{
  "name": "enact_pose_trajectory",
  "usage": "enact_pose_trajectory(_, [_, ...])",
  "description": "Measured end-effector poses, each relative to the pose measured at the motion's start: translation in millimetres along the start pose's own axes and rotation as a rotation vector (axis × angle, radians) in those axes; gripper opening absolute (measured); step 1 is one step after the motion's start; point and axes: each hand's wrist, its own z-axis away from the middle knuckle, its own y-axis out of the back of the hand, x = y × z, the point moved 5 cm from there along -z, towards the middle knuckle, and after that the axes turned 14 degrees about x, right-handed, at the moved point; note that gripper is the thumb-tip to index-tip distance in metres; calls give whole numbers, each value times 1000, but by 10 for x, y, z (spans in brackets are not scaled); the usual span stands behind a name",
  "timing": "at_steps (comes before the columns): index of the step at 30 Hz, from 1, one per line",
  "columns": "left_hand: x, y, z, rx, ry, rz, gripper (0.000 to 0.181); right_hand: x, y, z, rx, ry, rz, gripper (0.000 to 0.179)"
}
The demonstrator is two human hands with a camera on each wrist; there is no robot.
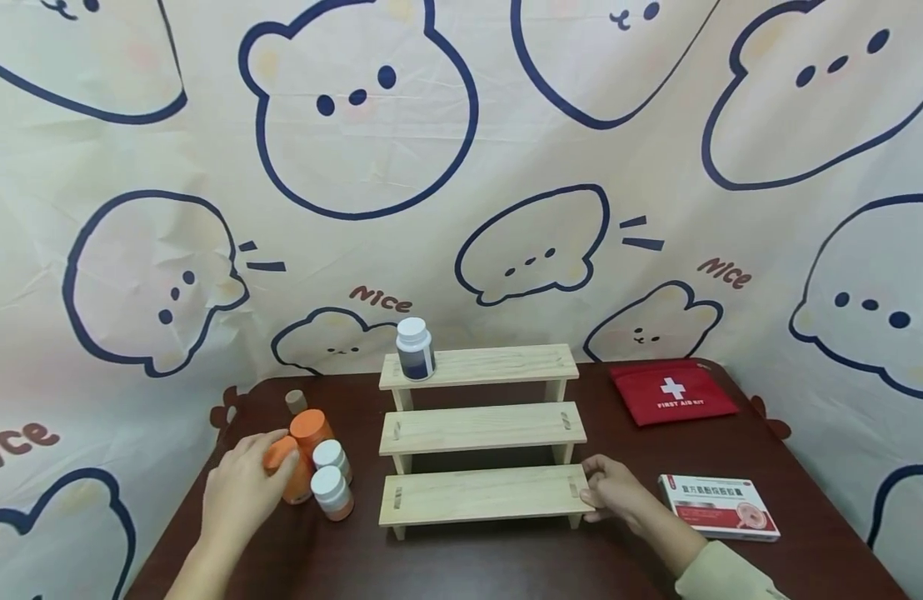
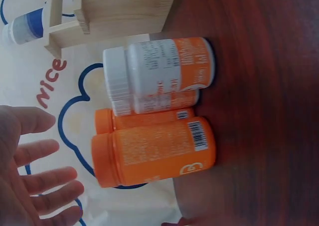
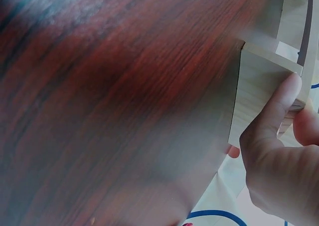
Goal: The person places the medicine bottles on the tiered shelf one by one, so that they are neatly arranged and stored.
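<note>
My left hand reaches over the nearer orange bottle, its fingers spread and apart from the cap in the left wrist view. A second orange bottle stands right behind it. Beside them are two white-capped bottles with white and orange labels, a front one and a rear one. At the right end of the lowest step, my right hand pinches the edge of the three-step wooden shelf, thumb and finger on the board. A white-capped bottle with a dark blue label stands upright on the top step's left end.
A red first aid pouch lies at the back right of the dark wooden table. Nearer, a white and red medicine box lies flat beyond my right forearm. A small beige cylinder stands behind the orange bottles. A printed curtain hangs behind the table.
</note>
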Motion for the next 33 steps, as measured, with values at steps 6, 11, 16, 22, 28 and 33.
enact_pose_trajectory(6, [-96, -89, 51, -107, 25, -56, 52, 19, -9, -15, 0, -15, 13, 42])
enact_pose_trajectory(11, [-158, -130, 78, -140, 23, -77, 52, 29, -13, -29, -13, -24, 13, 43])
enact_pose_trajectory(16, [-174, -114, 75, -113, 7, -71, 51, 34, -14, -46, -11, -28, 15, 43])
enact_pose_trajectory(22, [-220, -141, 49, -123, 35, -75, 53, 37, -14, -38, -10, -23, 12, 43])
enact_pose_trajectory(28, [-264, -188, -5, -157, 68, -68, 54, 30, -10, -25, 5, -32, 2, 42])
enact_pose_trajectory(33, [-287, -248, -73, -224, 105, -73, 60, 34, -8, -28, 10, -48, 3, 43])
